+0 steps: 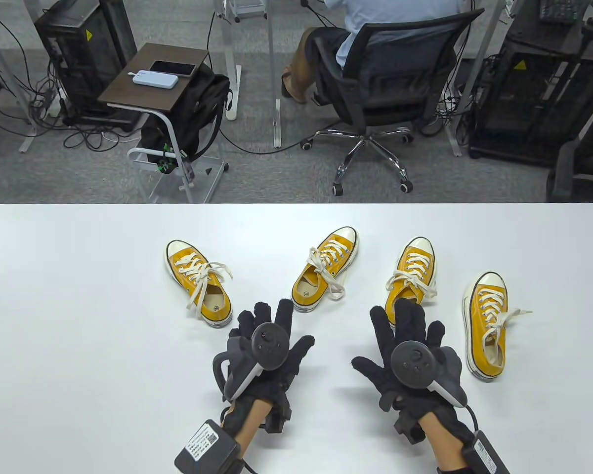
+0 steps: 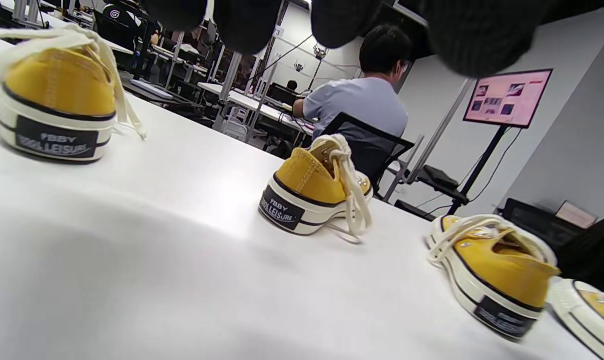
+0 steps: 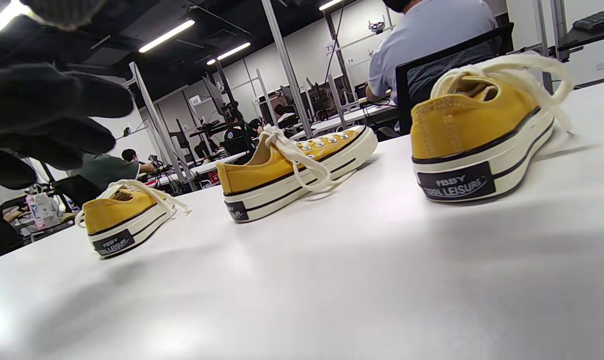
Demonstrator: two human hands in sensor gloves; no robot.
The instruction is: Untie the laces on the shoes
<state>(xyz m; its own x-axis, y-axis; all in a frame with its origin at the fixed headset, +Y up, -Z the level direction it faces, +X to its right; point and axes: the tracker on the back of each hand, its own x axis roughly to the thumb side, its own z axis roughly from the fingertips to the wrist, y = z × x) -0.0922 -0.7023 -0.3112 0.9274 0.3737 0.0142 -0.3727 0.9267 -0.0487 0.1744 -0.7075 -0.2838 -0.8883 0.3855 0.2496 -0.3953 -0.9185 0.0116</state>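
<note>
Shoes, four yellow ones, are spread across the white bench (image 1: 79,276): the far-left shoe (image 1: 198,283), the second shoe (image 1: 324,267), the third shoe (image 1: 411,276) and the far-right shoe (image 1: 487,326), all with cream laces tied in bows. Left hand (image 1: 264,353) hovers palm down between the first two, fingers (image 1: 282,316) straight and spread, holding nothing. Right hand (image 1: 410,355) is flat too, fingers (image 1: 406,316) splayed, their tips covering the third shoe's heel; contact can't be judged. Both wrist views catch only dark fingertips at the top edge.
</note>
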